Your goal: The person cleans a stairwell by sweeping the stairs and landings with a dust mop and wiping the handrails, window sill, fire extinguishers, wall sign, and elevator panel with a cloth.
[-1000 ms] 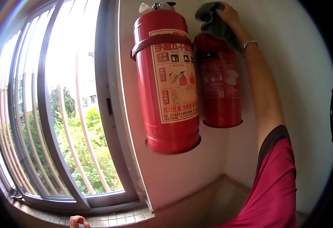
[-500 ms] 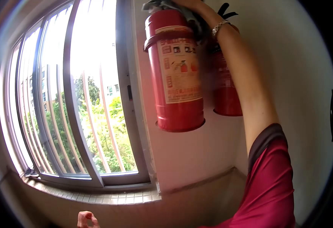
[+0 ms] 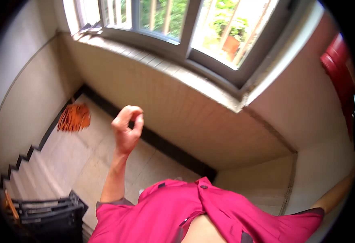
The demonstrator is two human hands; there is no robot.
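Since the earlier frame, my left hand has risen from the bottom edge to left of centre, its grip curled, thumb meeting fingers. A red fire extinguisher shows at upper right; my right hand's grip, out of frame, I cannot tell.

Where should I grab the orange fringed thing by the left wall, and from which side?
Probably the faint, thin stem that seems to rise from the top of the orange fringed thing: the strips fan out and would likely splay if pinched. Come from the open floor side, where the left hand is; the wall crowds the other side.
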